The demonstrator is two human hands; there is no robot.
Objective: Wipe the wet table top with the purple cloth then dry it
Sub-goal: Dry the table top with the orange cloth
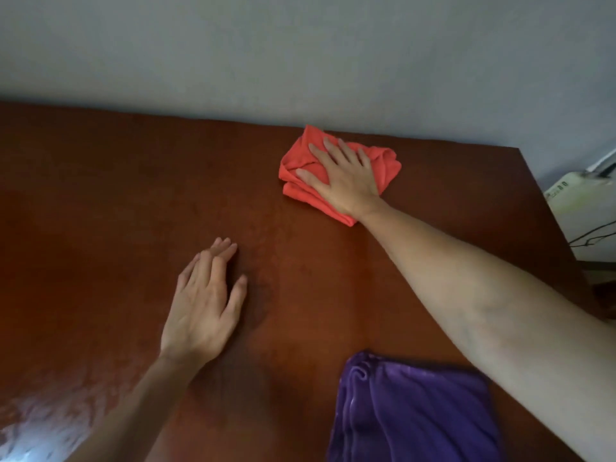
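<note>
Under the right forearm, near the table's front edge, lies the purple cloth (413, 411); it is soft, glossy with damp, bunched in loose lengthwise folds; no hand touches it; beyond it the right hand (343, 175) presses flat, fingers straight and spread, on a crumpled orange-red cloth (388, 165) near the wall; the left hand (203, 305) rests open, fingers together, on the smooth reddish-brown table top (110, 228), which shines wetly left of that wrist.

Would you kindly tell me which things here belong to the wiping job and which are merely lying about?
Job:
purple cloth
orange cloth, under the right hand
table top
left hand, flat on it

Lying about:
white device beside the table
</note>
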